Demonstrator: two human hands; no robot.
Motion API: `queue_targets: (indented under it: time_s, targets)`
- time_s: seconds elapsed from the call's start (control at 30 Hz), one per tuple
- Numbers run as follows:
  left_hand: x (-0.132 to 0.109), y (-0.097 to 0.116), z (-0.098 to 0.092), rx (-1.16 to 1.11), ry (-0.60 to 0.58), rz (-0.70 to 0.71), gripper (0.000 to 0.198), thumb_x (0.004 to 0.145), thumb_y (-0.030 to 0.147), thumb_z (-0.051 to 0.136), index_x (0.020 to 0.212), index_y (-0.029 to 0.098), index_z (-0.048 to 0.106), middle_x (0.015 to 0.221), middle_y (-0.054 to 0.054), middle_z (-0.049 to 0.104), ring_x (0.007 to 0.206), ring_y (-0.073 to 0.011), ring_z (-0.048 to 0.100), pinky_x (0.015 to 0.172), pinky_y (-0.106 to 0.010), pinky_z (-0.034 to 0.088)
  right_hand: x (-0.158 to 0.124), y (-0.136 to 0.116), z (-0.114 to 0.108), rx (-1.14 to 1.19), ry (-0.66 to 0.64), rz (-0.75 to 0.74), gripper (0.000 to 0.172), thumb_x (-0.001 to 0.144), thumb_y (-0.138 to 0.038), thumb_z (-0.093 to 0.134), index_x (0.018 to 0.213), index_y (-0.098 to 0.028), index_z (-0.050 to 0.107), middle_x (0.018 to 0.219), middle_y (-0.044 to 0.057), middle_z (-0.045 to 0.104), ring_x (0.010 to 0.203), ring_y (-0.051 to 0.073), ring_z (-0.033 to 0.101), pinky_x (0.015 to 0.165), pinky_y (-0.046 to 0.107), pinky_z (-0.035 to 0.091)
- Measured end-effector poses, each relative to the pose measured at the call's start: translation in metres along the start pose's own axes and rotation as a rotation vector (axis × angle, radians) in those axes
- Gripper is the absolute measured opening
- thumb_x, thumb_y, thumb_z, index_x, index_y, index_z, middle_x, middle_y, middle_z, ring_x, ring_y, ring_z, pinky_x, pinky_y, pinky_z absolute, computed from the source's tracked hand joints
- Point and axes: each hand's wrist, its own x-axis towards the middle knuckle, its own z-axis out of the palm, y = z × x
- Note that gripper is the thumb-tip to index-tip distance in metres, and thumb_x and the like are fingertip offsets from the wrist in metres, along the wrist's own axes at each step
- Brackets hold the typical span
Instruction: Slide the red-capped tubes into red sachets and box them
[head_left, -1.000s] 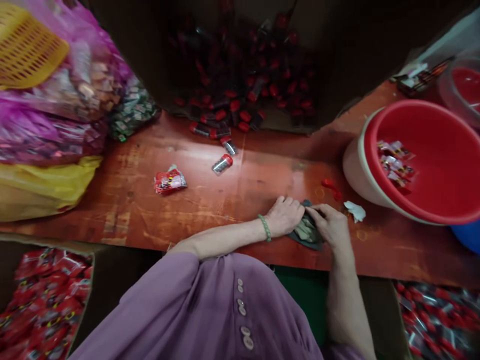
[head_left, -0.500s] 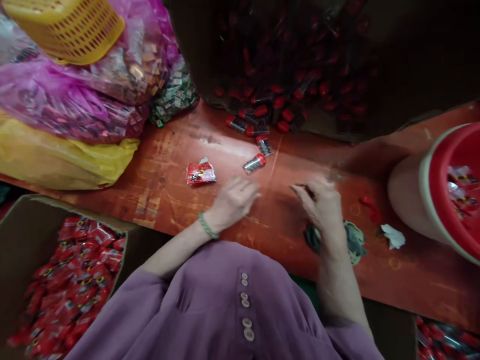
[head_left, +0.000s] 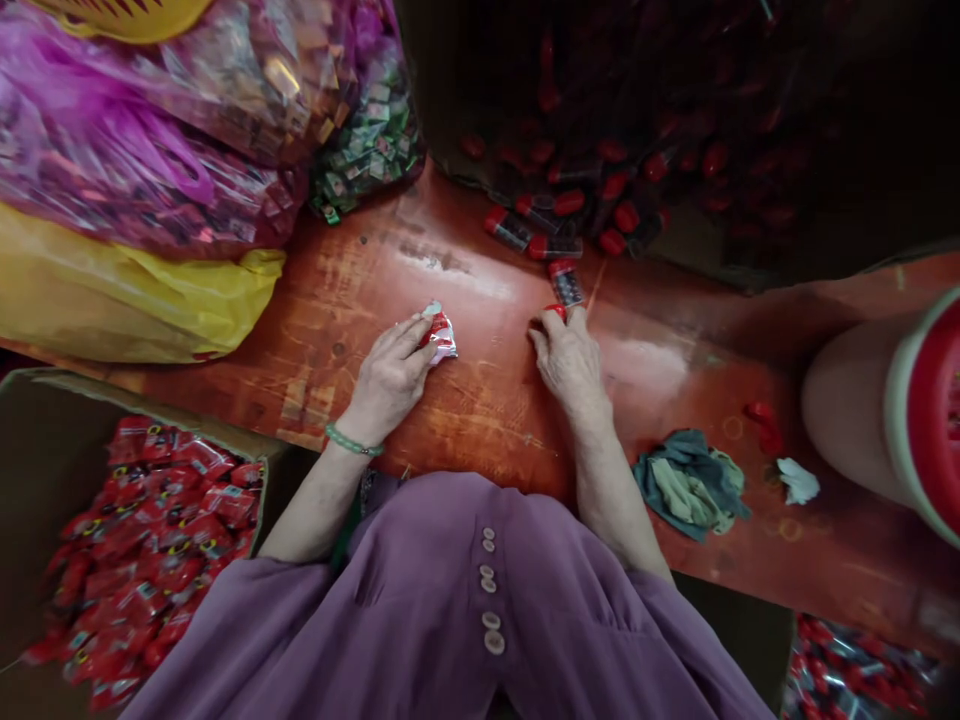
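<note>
My left hand [head_left: 391, 378], with a green bead bracelet at its wrist, pinches a small red printed packet [head_left: 442, 338] on the reddish table. To its right, my right hand [head_left: 568, 362] has its fingers closed around a small red-capped bottle [head_left: 555, 310]; only the red end shows, the rest being hidden by the fingers. Just beyond those fingertips lies another red-capped clear bottle [head_left: 565, 284] with dark contents. More such bottles [head_left: 508, 230] lie at the mouth of a dark carton.
Stuffed plastic bags [head_left: 225, 180] stand at the back left. A carton of red packets [head_left: 161, 540] is at lower left. On the right are a crumpled cloth [head_left: 694, 485], a white scrap [head_left: 798, 481] and a red-rimmed bucket [head_left: 855, 410]. More red-capped bottles [head_left: 855, 665] show at lower right.
My left hand has moved left onto the red packet and taken hold of it. My right hand has moved left and closed on the nearest loose bottle, uncovering the cloth. The view has shifted.
</note>
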Motion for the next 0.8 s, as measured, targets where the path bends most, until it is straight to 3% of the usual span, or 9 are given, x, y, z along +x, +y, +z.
queue_targets:
  time_s: [0.1,0.2,0.27,0.37,0.5,0.6,0.8]
  targets:
    - [0.004,-0.003,-0.004,0.006,0.084,0.019,0.013,0.093,0.021,0.062,0.097,0.022,0.074,0.112,-0.008,0.075,0.103,-0.0224,0.067,0.087,-0.04,0.056,-0.007,0.01,0.012,0.214,0.057,-0.123,0.026,0.097,-0.022,0.044,0.117,-0.02,0.06,0.112,0.012,0.057,0.097,0.024,0.059,0.088,0.043,0.051]
    - [0.008,-0.004,-0.006,-0.022,0.153,0.033,0.009,0.091,0.022,0.066,0.091,0.021,0.074,0.093,-0.006,0.075,0.083,-0.0177,0.063,0.074,-0.032,0.053,-0.017,0.011,0.022,0.612,0.076,-0.17,0.037,0.093,-0.024,0.05,0.13,-0.022,0.048,0.112,0.009,0.059,0.096,0.021,0.06,0.09,0.041,0.053]
    - [0.009,-0.005,-0.007,-0.049,0.143,0.032,0.01,0.091,0.025,0.066,0.089,0.019,0.074,0.088,-0.005,0.074,0.077,-0.0162,0.06,0.07,-0.029,0.051,-0.022,0.006,0.024,0.897,-0.001,-0.118,0.045,0.09,-0.03,0.058,0.132,-0.024,0.042,0.108,0.005,0.06,0.083,0.016,0.06,0.081,0.036,0.056]
    - [0.009,-0.005,-0.008,-0.105,0.102,0.005,0.014,0.092,0.025,0.065,0.092,0.016,0.075,0.088,-0.007,0.073,0.078,-0.0162,0.06,0.071,-0.028,0.051,-0.025,-0.005,0.022,1.212,-0.15,-0.028,0.048,0.083,-0.038,0.07,0.123,-0.026,0.047,0.097,0.0,0.063,0.068,0.01,0.057,0.068,0.028,0.055]
    - [0.011,-0.005,-0.012,-0.16,0.06,-0.036,0.016,0.094,0.022,0.062,0.099,0.014,0.075,0.092,-0.008,0.074,0.083,-0.0167,0.064,0.076,-0.029,0.053,-0.023,-0.016,0.018,1.367,-0.2,0.035,0.046,0.076,-0.044,0.079,0.112,-0.023,0.06,0.087,-0.002,0.065,0.06,0.007,0.053,0.059,0.023,0.05]
    - [0.012,-0.004,-0.014,-0.162,0.062,-0.061,0.011,0.091,0.022,0.066,0.088,0.015,0.074,0.084,-0.005,0.074,0.076,-0.0157,0.064,0.072,-0.028,0.052,-0.023,-0.021,0.018,1.46,-0.236,0.078,0.044,0.074,-0.045,0.081,0.108,-0.022,0.066,0.081,-0.003,0.066,0.055,0.006,0.05,0.05,0.02,0.042]
    - [0.011,0.002,-0.021,-0.191,0.142,-0.044,0.007,0.086,0.023,0.073,0.082,0.018,0.072,0.077,-0.002,0.074,0.072,-0.0139,0.064,0.07,-0.026,0.052,-0.03,-0.03,0.009,1.565,-0.477,0.05,0.039,0.078,-0.044,0.077,0.107,-0.019,0.066,0.067,-0.005,0.065,0.041,0.002,0.038,0.038,0.018,0.023]
